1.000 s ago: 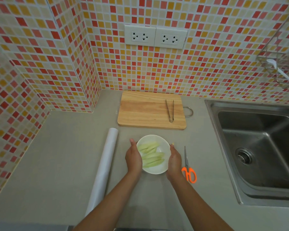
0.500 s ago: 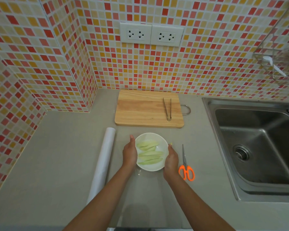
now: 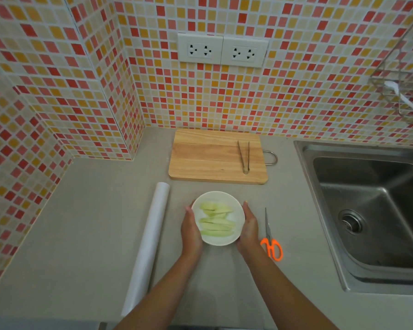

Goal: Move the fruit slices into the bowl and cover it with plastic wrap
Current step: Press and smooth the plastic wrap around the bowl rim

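We cup the white bowl (image 3: pixel 218 217) of soft, slippery fruit slices (image 3: pixel 216 222) on the tabletop (image 3: pixel 81 234), left hand (image 3: pixel 190 231) and right hand (image 3: pixel 248 228) flat-fingered against its hard, breakable sides – a steady grip there suits it

A round white bowl (image 3: pixel 218 239) holding pale green fruit slices (image 3: pixel 216 221) sits upright just in front of the wooden cutting board (image 3: pixel 208 157), with a long white plastic wrap roll (image 3: pixel 147 244) lying to its left.

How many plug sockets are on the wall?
2. The left socket and the right socket sit side by side on the tiled wall, above the cutting board. None seem hidden.
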`<state>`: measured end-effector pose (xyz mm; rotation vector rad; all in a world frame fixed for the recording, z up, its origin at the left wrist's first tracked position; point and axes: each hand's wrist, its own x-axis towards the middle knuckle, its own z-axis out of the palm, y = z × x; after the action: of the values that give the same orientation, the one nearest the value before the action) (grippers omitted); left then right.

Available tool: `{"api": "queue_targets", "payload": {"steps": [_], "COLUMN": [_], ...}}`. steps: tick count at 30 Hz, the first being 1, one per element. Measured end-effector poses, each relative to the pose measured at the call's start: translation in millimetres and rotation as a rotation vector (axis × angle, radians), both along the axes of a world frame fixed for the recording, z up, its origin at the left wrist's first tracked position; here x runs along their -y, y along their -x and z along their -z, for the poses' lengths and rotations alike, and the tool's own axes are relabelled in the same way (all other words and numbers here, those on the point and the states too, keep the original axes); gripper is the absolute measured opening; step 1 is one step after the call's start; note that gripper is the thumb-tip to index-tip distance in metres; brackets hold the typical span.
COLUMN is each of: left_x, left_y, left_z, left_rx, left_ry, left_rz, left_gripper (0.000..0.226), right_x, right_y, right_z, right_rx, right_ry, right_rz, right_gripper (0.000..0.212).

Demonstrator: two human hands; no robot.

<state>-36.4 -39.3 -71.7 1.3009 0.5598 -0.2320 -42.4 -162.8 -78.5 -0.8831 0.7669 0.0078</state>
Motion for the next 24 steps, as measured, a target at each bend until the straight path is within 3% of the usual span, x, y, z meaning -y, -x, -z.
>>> {"api": "queue_targets", "payload": {"steps": [4, 10, 13, 16, 18, 21, 24], "left_x": [-1.7, -16.1, -19.3, -24.3, -27.0, -19.0, -5.2], "left_y": [-13.8, -38.5, -45.0, -42.7, -27.2, -5.1, -8.2], "left_z": [-1.5, -8.7, -9.3, 3.0, 2.7, 2.9, -1.2], "left_rx": [-0.056, -0.025, 0.032, 0.014, 0.038, 0.077, 0.016], "left_ry": [0.026, -0.083, -0.137, -0.091, -0.105, -0.149, 0.000], "left_rz": [0.052, 0.301, 0.398, 0.158, 0.033, 0.041, -0.005], "left_gripper": [0.057, 0.048, 0.052, 0.066, 0.057, 0.045, 0.048], "right_x": [-2.5, 11.2, 14.7, 14.2, 15.6, 9.8, -1.4], "right_y": [2.5, -2.9, -5.3, -10.4, -12.7, -10.9, -6.9], "right_z": [-2.6, -5.1, -6.0, -11.2, -11.4, -3.5, 1.8], "right_rx": [-0.030, -0.018, -0.016, 0.028, 0.074, 0.054, -0.022], "right_ry": [0.100, 0.306, 0.365, 0.409, 0.350, 0.203, 0.098], "right_rz": [-0.025, -0.141, -0.095, -0.057, -0.051, -0.100, -0.034], "right_gripper": [0.050, 0.044, 0.027, 0.026, 0.023, 0.032, 0.037]}}
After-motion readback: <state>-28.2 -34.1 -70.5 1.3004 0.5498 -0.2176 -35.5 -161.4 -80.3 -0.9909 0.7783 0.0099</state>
